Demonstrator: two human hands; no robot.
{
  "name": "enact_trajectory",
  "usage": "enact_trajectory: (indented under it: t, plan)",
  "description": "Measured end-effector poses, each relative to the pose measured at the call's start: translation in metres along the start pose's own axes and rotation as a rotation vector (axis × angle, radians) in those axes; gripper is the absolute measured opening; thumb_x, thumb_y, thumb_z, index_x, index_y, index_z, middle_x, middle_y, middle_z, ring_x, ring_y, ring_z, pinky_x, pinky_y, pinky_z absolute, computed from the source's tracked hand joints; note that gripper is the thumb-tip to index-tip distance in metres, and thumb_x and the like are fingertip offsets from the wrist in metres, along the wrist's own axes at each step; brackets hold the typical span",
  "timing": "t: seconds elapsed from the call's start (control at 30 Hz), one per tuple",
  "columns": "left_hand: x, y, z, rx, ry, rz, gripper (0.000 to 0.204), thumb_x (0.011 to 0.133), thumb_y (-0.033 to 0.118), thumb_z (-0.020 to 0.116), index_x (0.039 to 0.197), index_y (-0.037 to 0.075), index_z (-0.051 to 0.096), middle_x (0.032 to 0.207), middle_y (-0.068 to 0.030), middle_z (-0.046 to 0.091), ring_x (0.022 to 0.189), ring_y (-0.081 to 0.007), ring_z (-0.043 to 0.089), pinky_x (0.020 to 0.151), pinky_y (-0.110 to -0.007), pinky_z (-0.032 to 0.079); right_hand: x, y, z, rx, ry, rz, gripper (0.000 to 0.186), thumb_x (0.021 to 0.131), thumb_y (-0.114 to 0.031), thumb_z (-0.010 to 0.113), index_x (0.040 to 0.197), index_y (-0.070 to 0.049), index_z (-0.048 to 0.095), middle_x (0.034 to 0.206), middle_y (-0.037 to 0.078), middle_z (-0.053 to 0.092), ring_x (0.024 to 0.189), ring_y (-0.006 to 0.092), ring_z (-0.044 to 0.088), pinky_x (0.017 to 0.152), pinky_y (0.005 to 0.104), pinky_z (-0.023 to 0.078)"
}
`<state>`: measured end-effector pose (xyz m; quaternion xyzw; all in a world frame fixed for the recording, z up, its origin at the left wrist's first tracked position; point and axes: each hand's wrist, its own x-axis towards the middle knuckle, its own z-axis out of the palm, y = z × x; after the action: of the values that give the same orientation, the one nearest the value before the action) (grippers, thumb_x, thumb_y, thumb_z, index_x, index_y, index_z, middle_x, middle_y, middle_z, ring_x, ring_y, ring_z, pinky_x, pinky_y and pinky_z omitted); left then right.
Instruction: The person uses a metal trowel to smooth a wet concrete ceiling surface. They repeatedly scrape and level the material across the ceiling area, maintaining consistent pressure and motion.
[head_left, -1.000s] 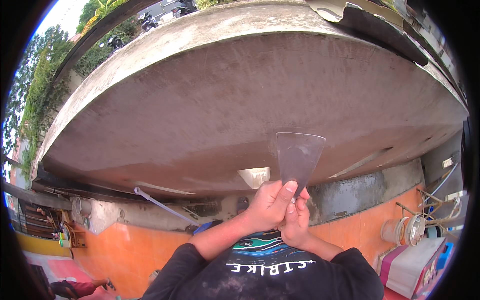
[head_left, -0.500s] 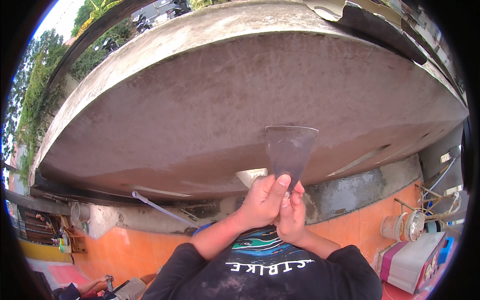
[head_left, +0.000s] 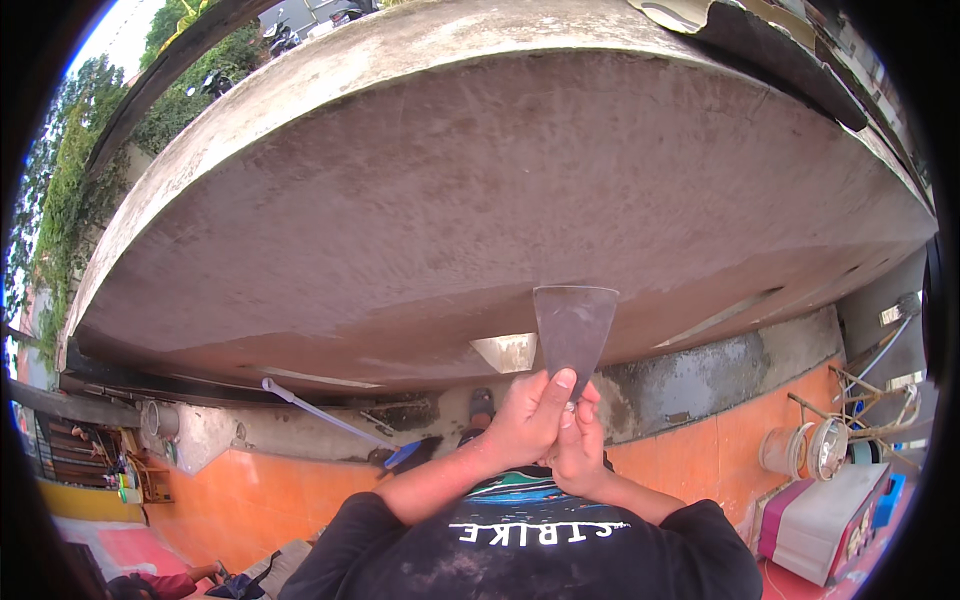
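A wide scraper with a dark, fan-shaped blade points away from me, its straight edge at the far end. My left hand is closed round its narrow end, thumb laid along the blade. Close against it, my right hand is closed on the same end from the other side. The two hands hide the handle. Behind the blade rises a broad grey-brown plastered wall, damp and darker along its lower part. Whether the blade's edge touches the wall I cannot tell.
A broom with a blue head leans by the wall's foot. Wet grey cement borders the orange floor. Buckets and a grey-and-maroon box stand at right. Another person's arm shows at lower left.
Both hands and the scraper have come slightly down, nearer my body, and the blade looks more upright. My foot and the broom's blue head now show more.
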<state>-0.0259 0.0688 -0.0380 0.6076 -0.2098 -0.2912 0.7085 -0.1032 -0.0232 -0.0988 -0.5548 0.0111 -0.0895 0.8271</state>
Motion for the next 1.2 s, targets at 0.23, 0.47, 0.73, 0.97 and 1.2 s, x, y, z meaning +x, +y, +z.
enact_trajectory:
  t: [0.23, 0.47, 0.73, 0.97, 1.2]
  plan:
    - [0.013, 0.038, -0.008, 0.068, -0.095, 0.078, 0.044, 0.105, 0.036, 0.037, 0.095, 0.0, 0.061, 0.076, -0.0033, 0.061, 0.072, -0.009, 0.058, 0.066, -0.025, 0.049, 0.016, -0.023, 0.007, 0.016, -0.046, -0.03, 0.032, 0.103, -0.029, 0.036, 0.122, -0.003, 0.04, 0.091, 0.004, 0.054, 0.069, 0.0068, 0.052, 0.056, 0.0194, 0.04]
    - [-0.003, 0.004, 0.004, -0.007, -0.051, -0.015, 0.046, 0.105, 0.038, 0.035, 0.097, 0.0, 0.06, 0.078, -0.003, 0.061, 0.072, -0.0088, 0.058, 0.067, -0.025, 0.049, -0.01, -0.007, 0.0, 0.001, -0.04, -0.007, 0.031, 0.104, -0.028, 0.033, 0.124, -0.005, 0.039, 0.097, 0.005, 0.055, 0.071, 0.0081, 0.054, 0.057, 0.021, 0.043]
    - [-0.001, 0.01, -0.001, -0.029, -0.041, -0.101, 0.045, 0.106, 0.036, 0.035, 0.097, 0.0, 0.061, 0.077, -0.0029, 0.062, 0.069, -0.0094, 0.058, 0.065, -0.026, 0.049, -0.002, -0.006, 0.005, -0.109, -0.008, -0.041, 0.029, 0.105, -0.03, 0.034, 0.12, -0.006, 0.039, 0.089, 0.004, 0.056, 0.062, 0.0073, 0.053, 0.053, 0.0209, 0.042]
    - [0.013, 0.032, -0.007, 0.046, -0.13, 0.112, 0.043, 0.105, 0.035, 0.037, 0.097, 0.001, 0.062, 0.081, -0.0033, 0.063, 0.073, -0.0086, 0.058, 0.065, -0.024, 0.049, 0.013, -0.031, 0.009, 0.05, -0.042, -0.079, 0.027, 0.103, -0.026, 0.037, 0.11, -0.001, 0.045, 0.078, 0.003, 0.053, 0.062, 0.008, 0.052, 0.055, 0.023, 0.042]
    - [-0.007, -0.008, 0.005, -0.052, -0.012, -0.037, 0.043, 0.106, 0.033, 0.036, 0.098, -0.001, 0.061, 0.082, -0.0049, 0.063, 0.072, -0.009, 0.059, 0.063, -0.025, 0.05, -0.013, -0.009, 0.005, 0.02, 0.006, 0.04, 0.025, 0.105, -0.022, 0.034, 0.113, -0.001, 0.043, 0.079, 0.003, 0.052, 0.06, 0.0072, 0.05, 0.053, 0.0221, 0.042]
